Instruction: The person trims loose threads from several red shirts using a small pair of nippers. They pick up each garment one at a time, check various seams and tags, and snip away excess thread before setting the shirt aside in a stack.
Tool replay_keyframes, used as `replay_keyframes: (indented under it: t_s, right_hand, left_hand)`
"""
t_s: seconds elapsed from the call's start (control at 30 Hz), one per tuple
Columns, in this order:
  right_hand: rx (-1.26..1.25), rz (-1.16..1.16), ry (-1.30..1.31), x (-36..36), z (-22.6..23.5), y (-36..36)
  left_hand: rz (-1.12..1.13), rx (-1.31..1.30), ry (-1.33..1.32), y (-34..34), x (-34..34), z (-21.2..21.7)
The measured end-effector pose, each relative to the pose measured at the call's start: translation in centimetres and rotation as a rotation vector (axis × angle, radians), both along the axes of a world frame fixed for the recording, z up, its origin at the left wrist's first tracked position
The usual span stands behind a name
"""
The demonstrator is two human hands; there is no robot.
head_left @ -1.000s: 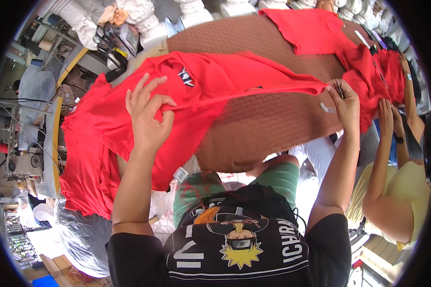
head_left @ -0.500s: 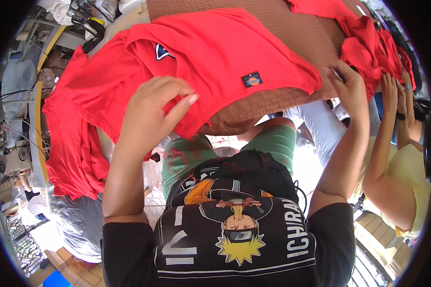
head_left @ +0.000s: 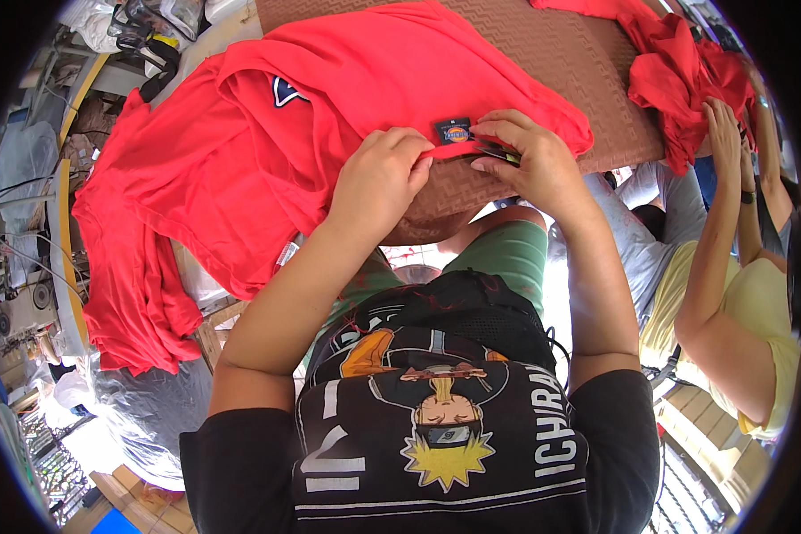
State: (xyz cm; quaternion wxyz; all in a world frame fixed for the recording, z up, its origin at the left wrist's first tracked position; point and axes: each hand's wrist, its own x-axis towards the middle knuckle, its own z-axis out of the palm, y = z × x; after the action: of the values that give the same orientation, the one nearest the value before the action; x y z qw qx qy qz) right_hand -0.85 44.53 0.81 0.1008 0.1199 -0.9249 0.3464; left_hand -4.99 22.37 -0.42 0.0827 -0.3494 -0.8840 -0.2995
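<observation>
A red shirt (head_left: 356,71) lies spread over the brown textured table, its curved edge toward me. Along that edge sits a small dark label (head_left: 454,131), with a dark-blue and white patch (head_left: 287,92) farther left. Just left of the label, my left hand (head_left: 378,173) is closed, pinching the edge between thumb and fingers. My right hand (head_left: 529,160) is closed around small dark thread snips (head_left: 497,151); their blades point left, at the edge just beside the label. Its fingertips are close to the cloth; whether they also grip it I cannot tell.
The brown table (head_left: 565,53) carries the shirt. At the right, a person in a yellow top (head_left: 743,329) handles another red garment (head_left: 685,93). Machine parts and cables (head_left: 31,258) crowd the left side, and a grey plastic-covered bundle (head_left: 156,409) stands below the hanging sleeve.
Both hands have come together at the shirt's edge by the label. The left has taken hold of the cloth. The right has moved left with the snips, and the edge is slightly raised.
</observation>
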Motion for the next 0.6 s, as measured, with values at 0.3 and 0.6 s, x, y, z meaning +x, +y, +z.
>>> replay_keyframes:
  t_s: [0.3,0.6]
  right_hand:
    - [-0.284,-0.076,-0.203,-1.1,0.2,1.3]
    - [-0.350,-0.170,0.035,-1.2,1.2,3.3]
  left_hand:
    - [0.064,0.263,-0.547,-1.4,-1.4,2.7]
    - [-0.038,0.241,-0.304,-1.9,0.1,3.1]
